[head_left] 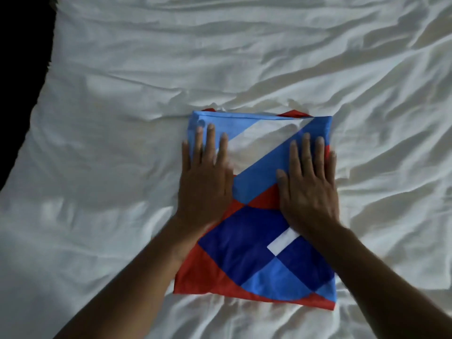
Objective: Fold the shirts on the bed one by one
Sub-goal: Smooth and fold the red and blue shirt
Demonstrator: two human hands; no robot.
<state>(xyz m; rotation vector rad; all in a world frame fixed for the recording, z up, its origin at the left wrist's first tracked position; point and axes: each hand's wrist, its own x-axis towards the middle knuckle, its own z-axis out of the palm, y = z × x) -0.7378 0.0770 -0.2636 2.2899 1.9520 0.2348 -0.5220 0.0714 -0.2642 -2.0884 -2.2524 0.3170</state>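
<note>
Shirt (247,243) lies folded on rumpled white bed (117,133), left hand (205,184) and right hand (308,192) spread flat atop.

There is just 1 view, from a wide-angle camera worn on the person's head. It faces steeply down and slightly forward onto the white bed (122,167), which fills nearly the whole frame (only a dark strip (22,69) shows at the upper left edge). The camera sits close: the left forearm (137,277) and right forearm (381,277) enter from the 2 bottom corners, and the left hand (204,182) and right hand (309,189) lie flat on the folded shirt (244,241) near the frame's middle.
</note>
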